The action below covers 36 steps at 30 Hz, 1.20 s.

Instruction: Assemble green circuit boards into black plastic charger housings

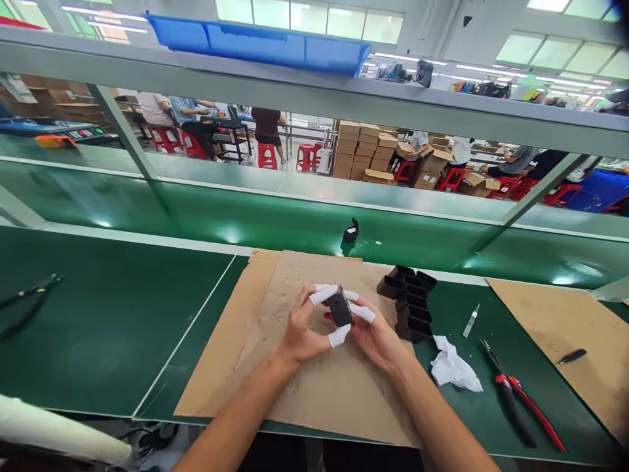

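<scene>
A small black plastic box [340, 309] is held up between both hands, above a sheet of cardboard [295, 387]. My left hand [303, 324] grips it from the left, thumb below and fingers at the top edge. On the other side, my right hand [371, 328] closes on its right edge. White finger cots cover several fingertips of both hands. Right of the hands stands a cluster of open black plastic cases [413, 305]. What the box contains, if anything, is hidden.
Right of the cardboard lie a crumpled white tissue [455, 367], a small tube [470, 321] and red-and-black pliers [515, 393]. A dark-handled tool [572, 356] rests on another cardboard sheet [550, 321]. More pliers [29, 298] lie far left. A black case [350, 232] stands behind.
</scene>
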Tool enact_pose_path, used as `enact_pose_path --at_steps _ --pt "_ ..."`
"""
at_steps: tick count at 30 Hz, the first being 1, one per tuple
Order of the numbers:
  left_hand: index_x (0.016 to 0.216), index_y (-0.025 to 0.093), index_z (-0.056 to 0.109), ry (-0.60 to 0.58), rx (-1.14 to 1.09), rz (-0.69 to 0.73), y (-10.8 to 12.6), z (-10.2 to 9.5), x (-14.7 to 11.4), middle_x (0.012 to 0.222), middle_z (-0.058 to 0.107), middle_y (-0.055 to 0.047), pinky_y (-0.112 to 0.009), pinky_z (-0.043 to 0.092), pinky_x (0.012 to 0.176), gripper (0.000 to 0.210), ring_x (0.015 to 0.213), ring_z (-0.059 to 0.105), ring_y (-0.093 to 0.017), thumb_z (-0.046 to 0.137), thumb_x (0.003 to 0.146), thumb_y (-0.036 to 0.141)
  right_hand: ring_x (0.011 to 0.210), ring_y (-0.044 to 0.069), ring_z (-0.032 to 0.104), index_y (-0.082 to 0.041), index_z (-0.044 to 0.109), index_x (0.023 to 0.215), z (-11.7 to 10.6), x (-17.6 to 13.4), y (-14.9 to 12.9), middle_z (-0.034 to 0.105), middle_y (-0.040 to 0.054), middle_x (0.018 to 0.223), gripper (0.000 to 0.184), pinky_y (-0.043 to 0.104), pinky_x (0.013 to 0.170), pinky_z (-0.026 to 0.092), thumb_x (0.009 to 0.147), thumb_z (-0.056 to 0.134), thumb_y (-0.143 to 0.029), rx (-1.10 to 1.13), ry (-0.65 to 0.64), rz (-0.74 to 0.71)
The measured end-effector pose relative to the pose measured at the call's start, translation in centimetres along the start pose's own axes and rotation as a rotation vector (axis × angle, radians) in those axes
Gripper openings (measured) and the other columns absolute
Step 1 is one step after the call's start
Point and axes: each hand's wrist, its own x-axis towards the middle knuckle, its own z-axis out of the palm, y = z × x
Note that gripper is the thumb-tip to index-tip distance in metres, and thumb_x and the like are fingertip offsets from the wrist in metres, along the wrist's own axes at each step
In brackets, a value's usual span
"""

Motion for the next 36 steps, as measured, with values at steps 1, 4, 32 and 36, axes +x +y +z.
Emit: enact_pose_path --at_steps 1,4,32,36 --pt "0.142 0.027 0.061 0.010 -0.001 0.013 0.1 0.0 0.0 0.124 0.070 -0.009 -0.043 0.066 0.093 0.072 0.109 0.074 -0.028 0.084 0.075 0.017 0.112 0.037 0.080 -0.026 0.077 0.119 0.0 0.0 0.0 0.083 0.0099 0.118 0.046 0.048 0.095 0.064 0.081 0.084 -0.051 0.009 0.000 0.005" --pt "0.140 0.026 0.061 0.031 0.017 0.056 0.3 0.0 0.1 0.123 0.072 -0.009 -0.043 0.066 0.091 0.071 0.107 0.075 -0.027 0.084 0.074 0.016 0.113 0.038 0.080 -0.026 0.077 0.118 0.2 -0.1 0.0 0.083 0.0099 0.116 0.048 0.049 0.096 0.064 0.079 0.086 -0.054 0.027 -0.011 0.015" --pt "0.125 0.025 0.061 -0.273 0.128 -0.320 -1.5 0.8 -0.5 0.117 0.073 -0.007 -0.043 0.063 0.095 0.056 0.107 0.075 -0.028 0.074 0.073 0.007 0.106 0.028 0.075 -0.029 0.075 0.118 -1.4 0.6 2.1 0.080 0.0066 0.115 0.033 0.046 0.100 0.060 0.086 0.085 -0.025 -0.752 0.282 -0.588" --pt "0.128 0.026 0.060 -0.317 0.119 -0.209 -1.0 1.1 -0.5 0.119 0.071 -0.007 -0.042 0.063 0.093 0.061 0.107 0.074 -0.029 0.074 0.072 0.009 0.093 0.025 0.074 -0.029 0.079 0.117 -1.1 0.5 1.5 0.081 0.0044 0.107 0.033 0.041 0.088 0.060 0.086 0.076 -0.017 -0.831 0.265 -0.651"
